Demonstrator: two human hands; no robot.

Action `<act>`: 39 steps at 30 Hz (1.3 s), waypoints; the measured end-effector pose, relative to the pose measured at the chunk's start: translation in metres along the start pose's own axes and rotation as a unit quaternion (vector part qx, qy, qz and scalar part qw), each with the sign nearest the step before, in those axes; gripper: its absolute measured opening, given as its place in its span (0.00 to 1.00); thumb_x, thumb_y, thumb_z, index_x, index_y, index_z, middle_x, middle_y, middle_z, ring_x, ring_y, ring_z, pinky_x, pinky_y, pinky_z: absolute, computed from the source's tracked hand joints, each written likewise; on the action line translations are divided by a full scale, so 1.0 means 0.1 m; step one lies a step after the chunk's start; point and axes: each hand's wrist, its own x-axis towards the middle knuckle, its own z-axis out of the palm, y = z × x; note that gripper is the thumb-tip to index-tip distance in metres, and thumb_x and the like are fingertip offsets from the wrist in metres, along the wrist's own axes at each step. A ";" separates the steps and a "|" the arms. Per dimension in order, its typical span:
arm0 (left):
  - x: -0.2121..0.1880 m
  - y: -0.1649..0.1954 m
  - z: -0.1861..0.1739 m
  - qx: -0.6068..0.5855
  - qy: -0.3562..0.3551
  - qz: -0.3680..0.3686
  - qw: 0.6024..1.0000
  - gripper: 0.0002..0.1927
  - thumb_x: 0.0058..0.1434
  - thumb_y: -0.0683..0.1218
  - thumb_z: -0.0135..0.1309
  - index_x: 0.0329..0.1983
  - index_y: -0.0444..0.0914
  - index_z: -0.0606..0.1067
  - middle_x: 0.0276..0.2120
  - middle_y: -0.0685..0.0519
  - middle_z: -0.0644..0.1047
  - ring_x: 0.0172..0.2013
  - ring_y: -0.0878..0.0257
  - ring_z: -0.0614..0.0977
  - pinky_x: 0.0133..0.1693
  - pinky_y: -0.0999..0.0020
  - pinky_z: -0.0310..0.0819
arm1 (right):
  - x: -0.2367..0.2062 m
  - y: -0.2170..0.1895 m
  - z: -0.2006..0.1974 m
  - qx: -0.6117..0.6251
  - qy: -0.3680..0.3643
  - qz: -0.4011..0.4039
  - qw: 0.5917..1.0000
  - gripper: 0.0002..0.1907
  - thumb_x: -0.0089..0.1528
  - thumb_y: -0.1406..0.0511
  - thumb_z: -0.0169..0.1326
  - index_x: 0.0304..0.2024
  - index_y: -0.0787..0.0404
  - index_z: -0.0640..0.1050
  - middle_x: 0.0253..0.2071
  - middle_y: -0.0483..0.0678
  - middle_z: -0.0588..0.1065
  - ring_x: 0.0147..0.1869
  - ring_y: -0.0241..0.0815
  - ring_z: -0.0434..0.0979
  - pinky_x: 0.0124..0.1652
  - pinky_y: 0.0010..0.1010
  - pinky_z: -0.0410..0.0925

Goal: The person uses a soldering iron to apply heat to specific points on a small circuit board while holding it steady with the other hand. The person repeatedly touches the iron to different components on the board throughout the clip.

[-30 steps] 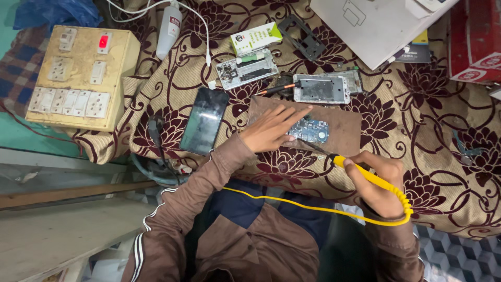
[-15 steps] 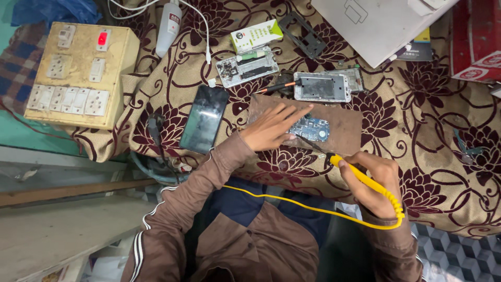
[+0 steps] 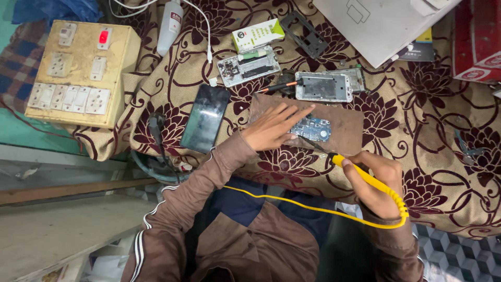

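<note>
- Floral maroon-and-cream cloth covers the bench (image 3: 449,172); grey floor and a wooden ledge show at lower left of the frame.
- Nearest, lower right: right hand (image 3: 377,183), fingers wrapped closed around a yellow soldering iron (image 3: 368,177). Its yellow cord (image 3: 313,210) loops back across the lap.
- Iron's long axis runs from lower right up to upper left; the dark tip lands at the lower edge of the small blue circuit board (image 3: 313,128), so the board lies just up-left of the right hand's fingers.
- Centre: left hand (image 3: 274,128), fingers spread flat, pressing down, fingertips touching the board's left side. Left hand is the nearer of the two to the board.
- Board sits on a brown work mat (image 3: 347,130), mid-frame.
- Count: one board, one iron, one mat.
- Left of the mat: one dark phone (image 3: 205,118), face up.
- Farther up: two opened phone frames (image 3: 323,86), a green-and-white box (image 3: 259,34), a white charger (image 3: 170,23).
- Upper left: one yellowed switch-and-socket board (image 3: 78,73), red indicator lit.
- Upper right: a white slab (image 3: 386,23), partly out of frame.
</note>
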 end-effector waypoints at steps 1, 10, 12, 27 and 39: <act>0.00 0.00 0.00 -0.001 0.006 0.003 1.000 0.52 0.57 0.45 0.64 0.80 0.43 0.47 0.50 0.51 0.70 0.48 0.52 0.70 0.51 0.55 0.66 | 0.00 0.00 0.00 -0.002 -0.001 0.008 1.000 0.07 0.60 0.69 0.58 0.33 0.70 0.78 0.24 0.53 0.76 0.22 0.44 0.76 0.26 0.31 0.64; 0.00 0.01 -0.02 0.000 0.019 0.013 1.000 0.52 0.57 0.45 0.64 0.80 0.44 0.48 0.50 0.52 0.70 0.49 0.52 0.70 0.53 0.55 0.66 | 0.01 -0.04 0.02 -0.023 0.012 -0.004 1.000 0.07 0.60 0.69 0.58 0.33 0.70 0.79 0.25 0.55 0.76 0.24 0.48 0.77 0.28 0.33 0.65; 0.00 0.01 -0.03 -0.002 0.022 0.017 1.000 0.51 0.58 0.46 0.64 0.80 0.44 0.48 0.50 0.51 0.70 0.49 0.51 0.70 0.52 0.55 0.65 | 0.02 -0.05 0.03 -0.031 0.019 -0.007 0.999 0.07 0.60 0.69 0.58 0.33 0.70 0.79 0.25 0.55 0.76 0.25 0.48 0.77 0.28 0.34 0.65; 0.00 0.01 -0.05 -0.007 0.004 0.007 1.000 0.51 0.58 0.44 0.63 0.80 0.43 0.48 0.50 0.51 0.70 0.48 0.52 0.70 0.51 0.55 0.66 | 0.01 -0.06 -0.02 -0.020 0.014 0.003 1.000 0.07 0.60 0.69 0.58 0.34 0.70 0.79 0.26 0.55 0.77 0.26 0.47 0.78 0.29 0.32 0.67; 0.01 0.03 -0.05 0.000 0.012 0.009 1.000 0.52 0.57 0.45 0.63 0.80 0.44 0.47 0.50 0.51 0.70 0.48 0.51 0.70 0.52 0.55 0.66 | 0.01 -0.06 -0.04 -0.022 0.012 -0.003 1.000 0.07 0.60 0.69 0.58 0.35 0.70 0.79 0.26 0.55 0.76 0.25 0.47 0.78 0.29 0.32 0.66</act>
